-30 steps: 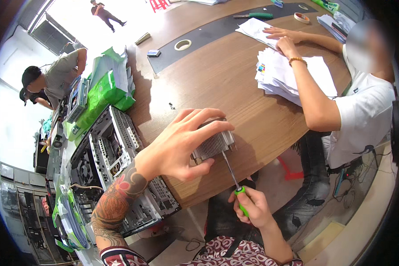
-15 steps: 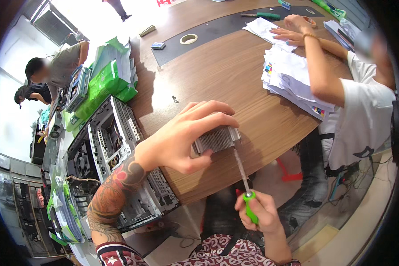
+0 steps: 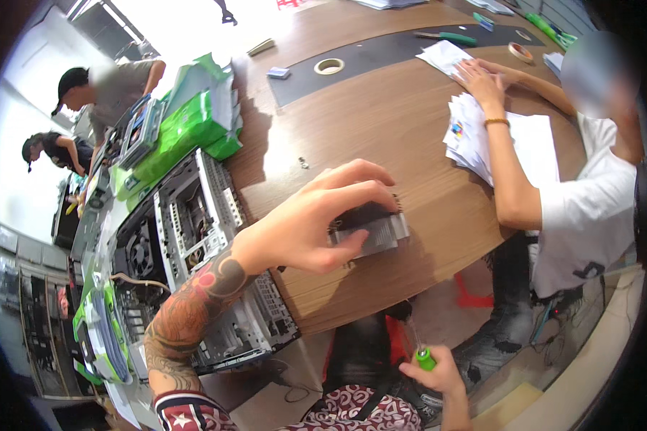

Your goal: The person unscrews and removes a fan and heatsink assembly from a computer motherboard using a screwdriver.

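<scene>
A finned metal heat sink (image 3: pixel 382 239) stands on the wooden table near its front edge. My left hand (image 3: pixel 322 215) is curled over it, with fingers on its far side and the thumb on its near side. Below the table edge, my right hand (image 3: pixel 440 373) grips a screwdriver (image 3: pixel 425 358) by its green handle. The metal shaft points up toward the table and is apart from the heat sink. A few small screws (image 3: pixel 304 164) lie on the wood beyond my left hand.
An uncovered computer case (image 3: pixel 231 237) sits left, under my tattooed forearm, with green plastic packs (image 3: pixel 187 126) behind it. Across the table are a tape roll (image 3: pixel 329 67) and a dark mat (image 3: pixel 381 56). At right, a co-worker's hands (image 3: pixel 485 79) rest on papers (image 3: pixel 539 140).
My right hand has drawn the screwdriver down and away from the heat sink. The heat sink looks tilted differently under my left hand. The co-worker's hands have shifted over the papers.
</scene>
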`<state>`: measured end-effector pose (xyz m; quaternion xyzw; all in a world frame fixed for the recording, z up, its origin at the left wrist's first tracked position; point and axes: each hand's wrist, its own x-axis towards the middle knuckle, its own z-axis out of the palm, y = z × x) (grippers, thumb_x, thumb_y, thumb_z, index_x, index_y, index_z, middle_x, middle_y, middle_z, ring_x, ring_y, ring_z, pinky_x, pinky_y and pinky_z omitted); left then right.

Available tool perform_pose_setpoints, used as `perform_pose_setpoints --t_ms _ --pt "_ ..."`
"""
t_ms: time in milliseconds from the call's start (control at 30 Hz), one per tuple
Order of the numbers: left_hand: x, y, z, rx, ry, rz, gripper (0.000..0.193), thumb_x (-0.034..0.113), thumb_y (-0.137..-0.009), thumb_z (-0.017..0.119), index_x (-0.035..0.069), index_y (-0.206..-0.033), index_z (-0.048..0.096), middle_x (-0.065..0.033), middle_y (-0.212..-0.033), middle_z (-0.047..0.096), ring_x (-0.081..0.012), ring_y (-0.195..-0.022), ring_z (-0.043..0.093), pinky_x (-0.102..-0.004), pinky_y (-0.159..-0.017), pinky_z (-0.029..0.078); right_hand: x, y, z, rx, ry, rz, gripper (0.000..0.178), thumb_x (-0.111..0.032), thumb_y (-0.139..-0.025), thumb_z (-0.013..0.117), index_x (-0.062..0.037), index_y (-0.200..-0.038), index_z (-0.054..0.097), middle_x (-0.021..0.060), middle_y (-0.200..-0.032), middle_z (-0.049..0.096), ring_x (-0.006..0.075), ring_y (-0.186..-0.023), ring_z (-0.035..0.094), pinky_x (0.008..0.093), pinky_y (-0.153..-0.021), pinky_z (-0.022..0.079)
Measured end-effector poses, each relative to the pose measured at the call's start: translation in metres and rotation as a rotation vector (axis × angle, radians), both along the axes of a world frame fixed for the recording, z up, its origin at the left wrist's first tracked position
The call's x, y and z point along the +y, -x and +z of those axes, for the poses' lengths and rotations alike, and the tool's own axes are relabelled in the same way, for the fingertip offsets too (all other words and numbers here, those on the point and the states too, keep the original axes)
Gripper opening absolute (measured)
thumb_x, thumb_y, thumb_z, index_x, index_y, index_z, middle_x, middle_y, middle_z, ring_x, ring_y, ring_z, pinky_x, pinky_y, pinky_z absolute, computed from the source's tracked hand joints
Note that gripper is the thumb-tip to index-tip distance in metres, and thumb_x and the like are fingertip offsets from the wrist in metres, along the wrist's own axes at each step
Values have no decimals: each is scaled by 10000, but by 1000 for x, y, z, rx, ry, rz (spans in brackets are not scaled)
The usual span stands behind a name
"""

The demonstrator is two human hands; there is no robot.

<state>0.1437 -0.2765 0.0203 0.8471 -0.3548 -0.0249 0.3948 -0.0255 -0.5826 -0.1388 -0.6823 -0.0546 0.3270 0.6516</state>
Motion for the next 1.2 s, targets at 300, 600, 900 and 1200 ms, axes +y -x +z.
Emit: perform_pose_setpoints --t_ms 300,600,900,1200 --pt "2 -5 -6 -22 22 -63 414 50 -722 597 22 -1135 609 -174 -1277 523 -331 -1192 538 -399 -1037 419 -11 78 -75 -330 486 404 284 -269 -766 708 -6 -840 632 224 -767 636 431 -741 628 486 -691 516" --pt "0 -4 -7 -60 16 -66 417 54 -726 588 20 -1141 605 -177 -1270 523 -330 -1171 547 -399 -1017 434 -24 97 -88 -334 207 443 322 -140 -711 732 -54 -958 544 186 -885 540 395 -886 501 499 -785 411" --pt "1 -4 -8 -66 12 -63 431 49 -712 592 29 -1142 605 -176 -1268 512 -337 -1164 541 -405 -1012 436 -27 67 -74 -307 161 832 336 -187 -736 710 -56 -1006 560 167 -937 569 384 -935 500 464 -854 427" --pt "1 -5 -9 -89 -19 -55 417 52 -725 599 31 -1141 604 -178 -1261 510 -348 -1169 535 -407 -1015 433 -21 66 -80 -477 131 931 379 -255 -780 721 -25 -1037 564 156 -1016 597 385 -992 528 437 -893 442"
